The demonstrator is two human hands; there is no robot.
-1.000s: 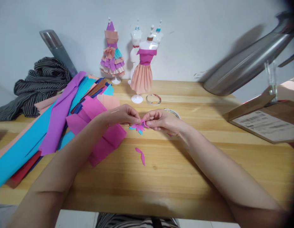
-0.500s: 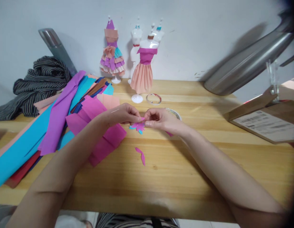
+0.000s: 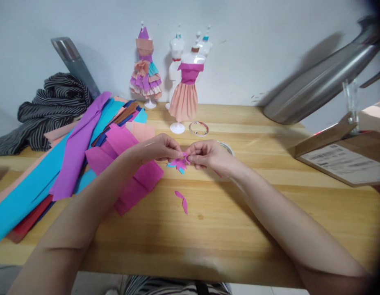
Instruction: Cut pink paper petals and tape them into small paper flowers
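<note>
Between my two hands is a small magenta and blue paper flower [image 3: 179,164], its petals hanging below my fingertips. My left hand [image 3: 165,148] is closed in a pinch on its upper edge. Opposite it, my right hand [image 3: 203,155] pinches a magenta petal at the flower's right side. A cut magenta paper scrap [image 3: 182,201] lies on the wooden table [image 3: 208,241] just below. Beside my left forearm, folded magenta crepe paper [image 3: 146,182] rests on the table. A roll of tape [image 3: 226,148] is partly hidden behind my right hand.
Mini mannequins in paper dresses [image 3: 183,98] stand by the wall. Left are stacked colored papers [image 3: 39,180], a striped cloth [image 3: 54,98] and a bottle [image 3: 74,61]. A clear ring [image 3: 199,129] lies behind my hands. Right are a metal jug [image 3: 306,82] and a cardboard box [image 3: 346,155].
The magenta petal between my fingertips has bent downward toward my right fingers, and my right fingers have shifted slightly. My left hand stays almost still.
</note>
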